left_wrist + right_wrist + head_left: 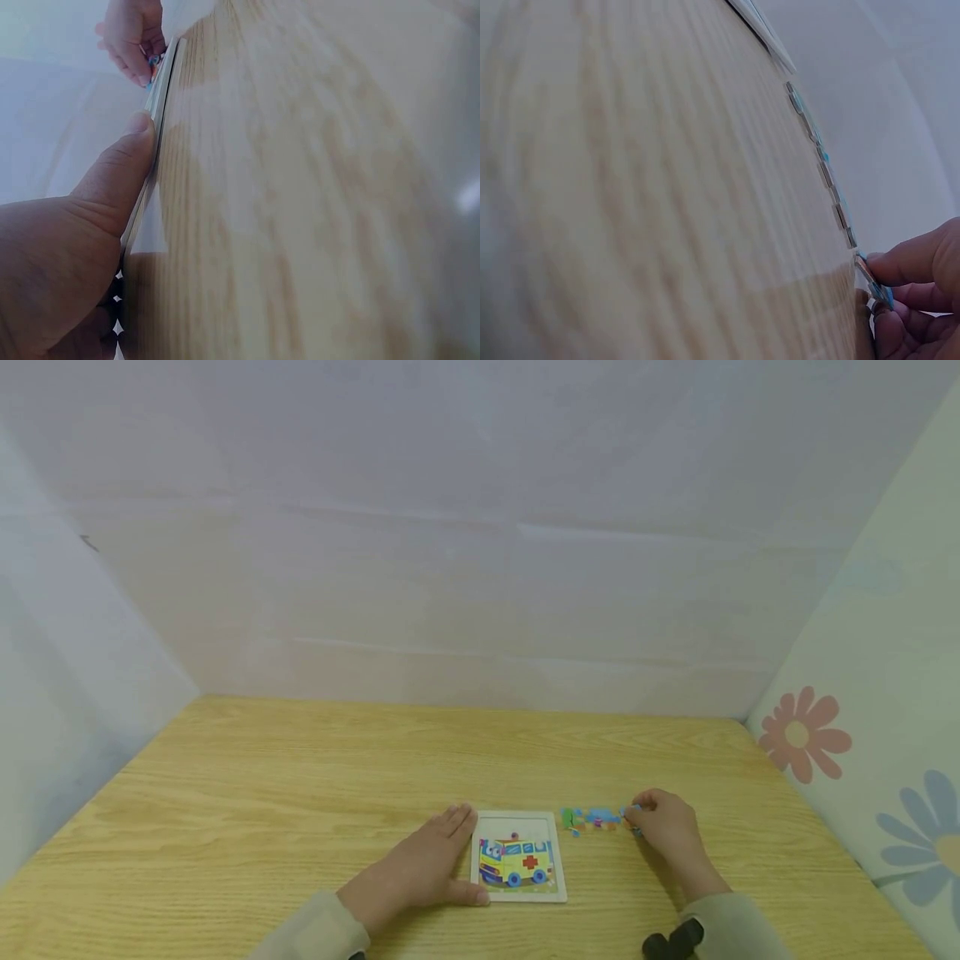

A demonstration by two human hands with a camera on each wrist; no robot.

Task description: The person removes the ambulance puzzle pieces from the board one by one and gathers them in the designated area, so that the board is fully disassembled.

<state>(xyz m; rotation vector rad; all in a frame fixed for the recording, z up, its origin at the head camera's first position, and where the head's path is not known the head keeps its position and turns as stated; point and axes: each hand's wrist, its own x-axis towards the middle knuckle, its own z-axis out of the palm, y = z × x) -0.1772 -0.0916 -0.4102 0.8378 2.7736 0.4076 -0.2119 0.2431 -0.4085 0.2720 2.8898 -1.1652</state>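
Note:
A white-framed jigsaw puzzle (519, 899) lies on the wooden table, its lower part filled with a yellow ambulance picture and its upper strip blank white. Along the frame's left side rests my left hand (420, 868), fingers fairly straight and thumb on the lower left corner. My right hand (670, 831) pinches a blue puzzle piece (875, 283) between thumb and fingers at the right end of a short row. Beside it lie a blue puzzle piece (602, 817) and a green-and-blue puzzle piece (568, 818), to the right of the frame.
The wooden table (300, 777) extends to a pale draped backdrop (480, 568) at the back. A side panel with printed flowers (797, 733) stands at the right. Black straps or devices (673, 940) sit at the right wrist.

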